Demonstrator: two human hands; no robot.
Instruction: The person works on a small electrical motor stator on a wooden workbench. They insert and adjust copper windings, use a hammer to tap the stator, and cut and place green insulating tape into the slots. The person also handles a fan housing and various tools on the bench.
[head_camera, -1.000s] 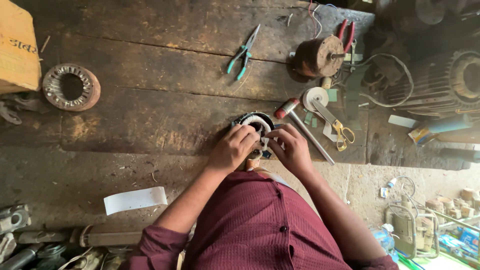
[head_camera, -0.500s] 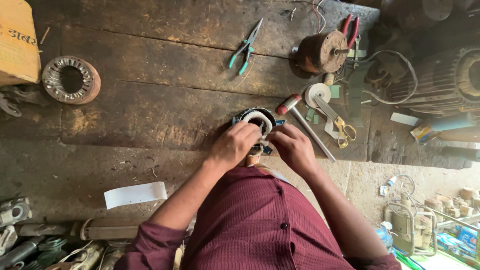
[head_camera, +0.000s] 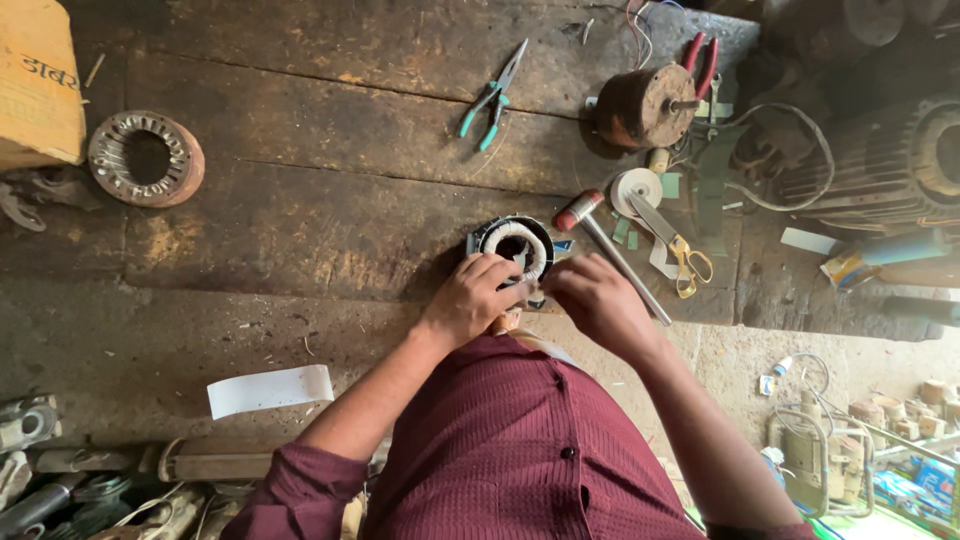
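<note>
Small motor stator (head_camera: 516, 243), round, white-lined bore, sits on the dark wooden worktop (head_camera: 330, 200) at its near edge, right in front of the person. Left hand (head_camera: 472, 297) rests on the stator's near-left rim, fingers curled together against it. Right hand (head_camera: 600, 300) is just right of the stator, fingers bunched toward its near side; can't tell if they pinch anything, the contact spot is hidden.

Around the stator:
- hammer (head_camera: 608, 248) with red-banded head, just right of it, handle running toward the worktop edge
- yellow-handled scissors (head_camera: 672, 242) right of it, beyond the hammer, lying over a white tape roll (head_camera: 634, 187)
- rusty cylindrical motor (head_camera: 642, 106) far-right of it
- teal-handled pliers (head_camera: 492, 92) beyond it
- ring-shaped stator core (head_camera: 146, 158) well to its left
- white paper strip (head_camera: 270, 389) near-left of it, below the worktop edge
</note>
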